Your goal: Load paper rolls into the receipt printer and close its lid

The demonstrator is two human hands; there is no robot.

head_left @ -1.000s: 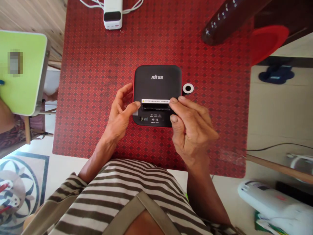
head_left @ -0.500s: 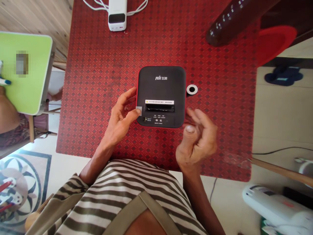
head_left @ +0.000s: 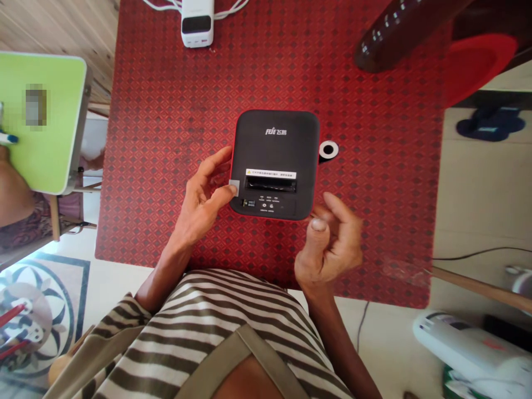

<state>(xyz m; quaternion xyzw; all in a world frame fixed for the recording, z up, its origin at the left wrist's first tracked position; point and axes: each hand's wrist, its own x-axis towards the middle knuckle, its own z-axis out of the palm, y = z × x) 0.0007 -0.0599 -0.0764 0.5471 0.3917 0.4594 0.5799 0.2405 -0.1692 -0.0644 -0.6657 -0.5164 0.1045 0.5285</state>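
Observation:
A black receipt printer [head_left: 276,149] with a red lower edge lies on the red patterned table, its paper slot and small buttons towards me. My left hand [head_left: 208,191] grips its left side, the thumb on a small grey tab [head_left: 234,187] at the edge and the fingers along the side. Close to the printer's lower right corner, my right hand [head_left: 330,238] has its fingers half curled and apart, with nothing visible in them. Some of its fingertips are hidden behind the thumb. A small white paper roll [head_left: 328,150] with a dark core stands right of the printer.
A white power bank [head_left: 197,25] with white cables sits at the table's [head_left: 166,88] far side. A dark brown shiny cylindrical object [head_left: 382,47] leans in at the far right, beside a red round item [head_left: 477,64]. To the left stands a green table [head_left: 50,149] with another person's arm.
My right hand has shifted slightly left and down, towards the printer's lower right corner. The left hand keeps its hold on the printer, which has hardly moved.

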